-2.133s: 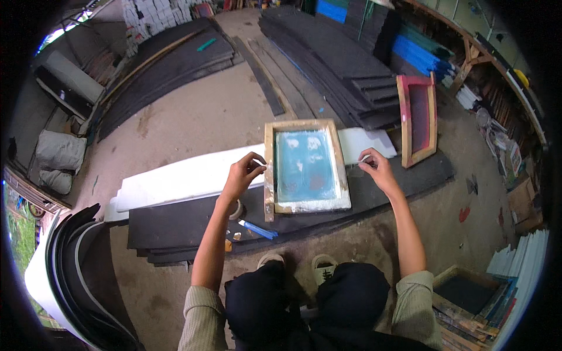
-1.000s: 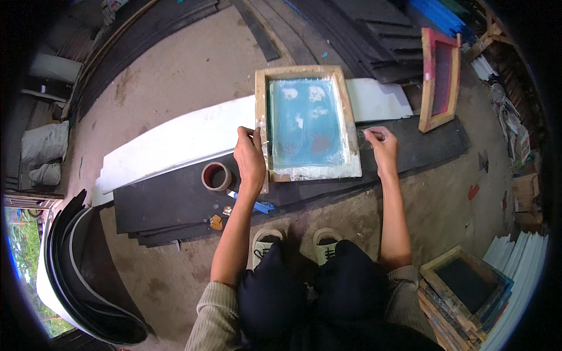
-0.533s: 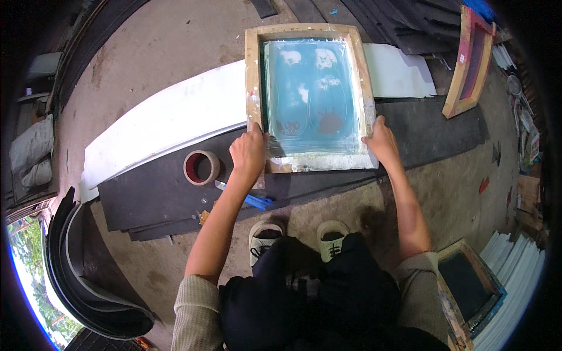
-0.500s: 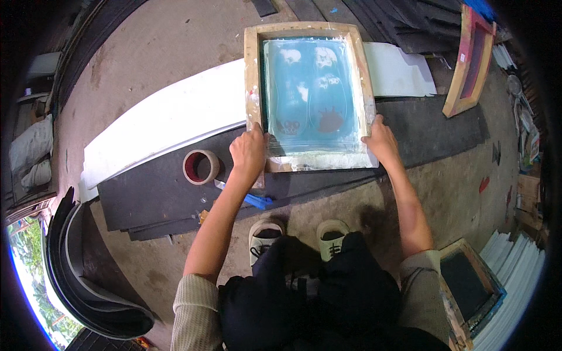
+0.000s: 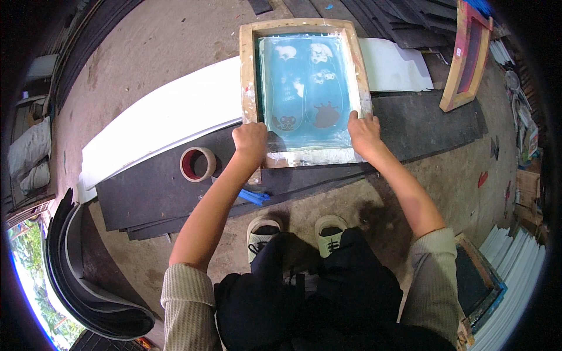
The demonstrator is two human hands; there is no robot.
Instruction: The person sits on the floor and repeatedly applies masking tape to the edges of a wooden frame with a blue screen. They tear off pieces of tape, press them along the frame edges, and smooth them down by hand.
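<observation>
Lying across white sheet [image 5: 164,111] and dark sheets [image 5: 415,126]: wooden frame [image 5: 248,76] with blue mesh [image 5: 301,82]. Gripped at lower left rail by left hand [image 5: 250,142]. Just changed: right hand's [image 5: 366,133] place, from wooden frame's outer right edge to over its right rail, fingers curled onto it; apparently pressing more from above now. Left of wooden frame: tape roll [image 5: 209,165]. Below: blue plastic tool [image 5: 253,196]. Right, well apart: pink-edged screen [image 5: 470,61].
</observation>
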